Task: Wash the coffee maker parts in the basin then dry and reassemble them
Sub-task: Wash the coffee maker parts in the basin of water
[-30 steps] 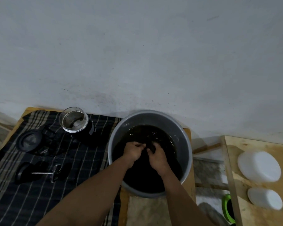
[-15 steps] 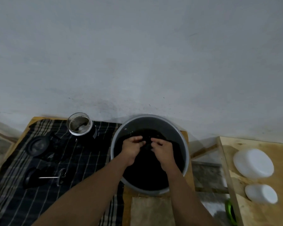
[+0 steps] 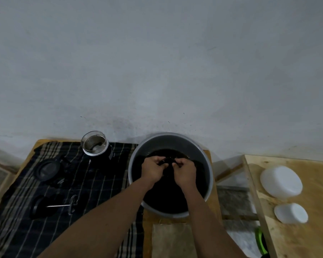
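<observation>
- Head view, step in hand: left hand (image 3: 153, 169) and right hand (image 3: 184, 172), fingers curled, pinch a small dark coffee-maker part (image 3: 167, 162) above the dark water in the round grey metal basin (image 3: 168, 142). Probably best rubbed low over the water with a firm grip.
- Head view, surroundings: clear glass beaker (image 3: 95, 144), round black lid (image 3: 46, 169) and metal-rod plunger (image 3: 60, 205) sit on the dark striped cloth (image 3: 91, 192) left of the basin, none in the way.

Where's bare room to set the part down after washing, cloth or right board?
Free: checked cloth strip between carafe, plunger and basin; cloth nearer than the plunger; right board nearer than the small white tub. Crowded: cloth's left side round the lid and plunger; basin, filled by left hand and right hand gripping a dark part.
</observation>
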Demonstrator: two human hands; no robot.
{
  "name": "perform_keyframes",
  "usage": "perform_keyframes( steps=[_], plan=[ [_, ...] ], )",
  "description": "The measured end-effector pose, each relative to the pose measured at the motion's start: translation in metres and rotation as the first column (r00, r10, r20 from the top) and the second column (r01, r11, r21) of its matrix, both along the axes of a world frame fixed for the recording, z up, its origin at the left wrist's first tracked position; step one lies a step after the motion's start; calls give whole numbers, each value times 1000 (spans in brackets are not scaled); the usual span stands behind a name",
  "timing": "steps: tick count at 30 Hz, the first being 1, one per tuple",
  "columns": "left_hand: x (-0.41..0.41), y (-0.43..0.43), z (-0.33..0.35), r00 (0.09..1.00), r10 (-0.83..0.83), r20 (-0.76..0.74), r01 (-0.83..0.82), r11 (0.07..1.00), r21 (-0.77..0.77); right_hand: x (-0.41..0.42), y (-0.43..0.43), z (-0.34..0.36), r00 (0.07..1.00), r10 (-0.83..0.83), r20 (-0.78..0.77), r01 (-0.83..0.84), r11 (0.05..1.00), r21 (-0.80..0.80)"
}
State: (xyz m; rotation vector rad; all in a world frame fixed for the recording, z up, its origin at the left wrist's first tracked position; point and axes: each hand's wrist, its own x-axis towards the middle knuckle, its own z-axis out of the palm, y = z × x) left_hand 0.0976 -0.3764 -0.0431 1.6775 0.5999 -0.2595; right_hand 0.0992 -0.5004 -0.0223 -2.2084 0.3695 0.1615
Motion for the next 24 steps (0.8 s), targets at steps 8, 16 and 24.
perform_keyframes(
  steps=[8, 16, 24],
  plan=[
    [-9, 4, 7, 994, -63, 92, 58, 997, 59, -9, 3, 5, 1000, 0, -6, 0, 1000, -9],
    [-28, 19, 30, 982, -115, 147, 111, 993, 36, -30, 11, 28, 999, 23, 46, -21, 999, -43],
    [-77, 122, 66, 963, 34, 268, -23, 999, -43, -52, 94, 62, 987, 159, -18, -150, 960, 237]
  ],
)
